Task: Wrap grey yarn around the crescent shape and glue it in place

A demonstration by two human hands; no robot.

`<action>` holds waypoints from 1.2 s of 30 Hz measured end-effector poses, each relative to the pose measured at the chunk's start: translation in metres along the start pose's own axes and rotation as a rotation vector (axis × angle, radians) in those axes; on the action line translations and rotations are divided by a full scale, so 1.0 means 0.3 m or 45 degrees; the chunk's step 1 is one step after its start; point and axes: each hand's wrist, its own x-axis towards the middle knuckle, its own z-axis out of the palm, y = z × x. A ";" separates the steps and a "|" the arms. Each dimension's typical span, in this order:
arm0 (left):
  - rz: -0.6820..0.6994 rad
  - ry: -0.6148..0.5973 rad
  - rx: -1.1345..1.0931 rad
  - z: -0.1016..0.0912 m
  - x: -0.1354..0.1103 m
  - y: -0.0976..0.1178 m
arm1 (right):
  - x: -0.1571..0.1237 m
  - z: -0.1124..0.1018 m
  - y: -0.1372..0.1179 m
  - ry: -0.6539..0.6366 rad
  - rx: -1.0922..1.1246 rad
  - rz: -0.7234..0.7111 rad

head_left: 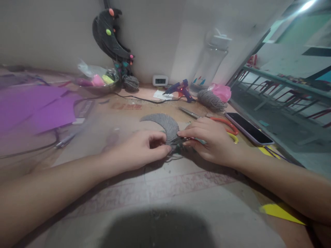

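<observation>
A crescent moon (169,124) wound in grey yarn lies between my hands, its thin upper tip pointing left. My left hand (139,146) is closed in a pinch on the crescent's lower end from the left. From the right, my right hand (212,139) is closed too, its index fingertip against the outer edge and its thumb beside the dark lower part. Grey yarn strands (173,158) trail under the fingers. Between the fingertips the dark lower end is small and partly hidden. Beyond my right hand are scissors (224,121) with orange and yellow handles.
A glue gun (181,89) with a glowing red light, a white digital clock (160,80), a clear bottle (210,63) and a grey yarn ball (210,100) stand behind. A phone (249,129) lies right. Purple sheets (38,106) and a bowl (103,89) are left; a decorated dark crescent (104,32) hangs above.
</observation>
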 end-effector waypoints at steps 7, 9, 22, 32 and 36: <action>0.006 -0.008 0.046 -0.002 0.001 0.004 | 0.001 0.003 0.002 0.000 0.041 0.000; 0.010 0.003 0.069 -0.004 0.000 0.004 | 0.001 0.004 0.002 -0.002 0.054 0.007; 0.022 -0.003 0.070 -0.005 -0.004 0.003 | -0.001 0.009 -0.010 0.051 0.287 0.208; -0.022 -0.033 -0.042 -0.004 -0.002 0.002 | -0.007 0.001 0.006 0.001 0.114 0.002; -0.023 -0.028 -0.045 -0.004 -0.001 0.008 | -0.005 0.003 0.001 -0.003 0.003 -0.023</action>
